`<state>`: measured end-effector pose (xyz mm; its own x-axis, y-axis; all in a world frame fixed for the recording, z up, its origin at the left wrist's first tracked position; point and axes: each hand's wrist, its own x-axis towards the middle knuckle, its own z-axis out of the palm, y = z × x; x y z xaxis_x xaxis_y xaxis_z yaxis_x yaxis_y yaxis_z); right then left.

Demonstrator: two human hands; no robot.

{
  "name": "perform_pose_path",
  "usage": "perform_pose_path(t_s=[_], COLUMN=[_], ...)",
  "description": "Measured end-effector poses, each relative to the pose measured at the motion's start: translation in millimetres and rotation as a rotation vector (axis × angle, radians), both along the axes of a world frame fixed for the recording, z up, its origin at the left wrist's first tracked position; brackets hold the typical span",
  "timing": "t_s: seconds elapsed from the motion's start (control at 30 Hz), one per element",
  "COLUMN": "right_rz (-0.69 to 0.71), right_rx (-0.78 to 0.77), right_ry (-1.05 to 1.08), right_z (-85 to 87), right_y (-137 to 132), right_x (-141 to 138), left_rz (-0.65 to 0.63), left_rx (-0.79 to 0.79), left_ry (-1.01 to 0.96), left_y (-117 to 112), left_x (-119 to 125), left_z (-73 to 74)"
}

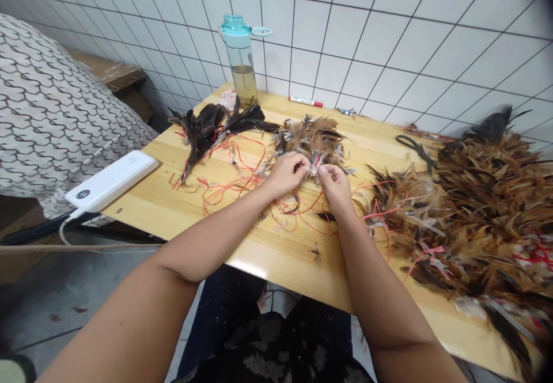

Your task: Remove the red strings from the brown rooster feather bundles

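Observation:
A bunch of brown feathers (322, 132) lies on the wooden table, its pale quill ends toward me with a bit of red string at them. My left hand (288, 174) is closed in a pinch at the left side of those quill ends. From the right, my right hand (334, 187) pinches at the same quill ends, thumb and forefinger together. Whatever finer piece sits between the fingertips is too small to make out. Loose red string (233, 184) lies in loops under and around my wrists. Black feathers (207, 124) are heaped to the left.
A large pile of brown feathers (488, 198) covers the table's right side. A water bottle (243, 63) stands at the back by the tiled wall, near a red-and-white marker (305, 102). A white power bank (113, 181) with a cable rests on the left edge.

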<state>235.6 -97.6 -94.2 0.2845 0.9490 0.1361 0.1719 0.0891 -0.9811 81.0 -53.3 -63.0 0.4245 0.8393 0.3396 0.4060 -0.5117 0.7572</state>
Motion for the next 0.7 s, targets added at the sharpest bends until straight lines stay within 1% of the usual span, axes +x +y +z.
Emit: perform_pose_path(t_s=[0.1, 0.2, 0.33, 0.43, 0.57, 0.7], right_rz=[-0.127, -0.16, -0.146, -0.105, -0.056, -0.049], right_rx=[0.024, 0.017, -0.02, -0.076, -0.129, -0.132], right_ry=[-0.062, -0.133, -0.146, -0.127, -0.075, -0.008], right_z=[0.0, 1.1, 2.1, 2.0, 2.7, 2.6], right_y=[0, 0, 0, 2, 3, 4], right_x=[1, 3, 5, 7, 9, 10], left_rz=[-0.015, -0.037, -0.084, -0.118, -0.164, -0.191], left_rx=[0.043, 0.072, 0.099, 0.127, 0.167, 0.216], left_ry=[0.062, 0.113, 0.15, 0.137, 0.142, 0.169], left_y=[1, 1, 2, 2, 2, 3], left_x=[0, 0, 0, 0, 0, 0], left_z=[-1.9, -4.9, -7.5, -8.6, -10.7, -13.6])
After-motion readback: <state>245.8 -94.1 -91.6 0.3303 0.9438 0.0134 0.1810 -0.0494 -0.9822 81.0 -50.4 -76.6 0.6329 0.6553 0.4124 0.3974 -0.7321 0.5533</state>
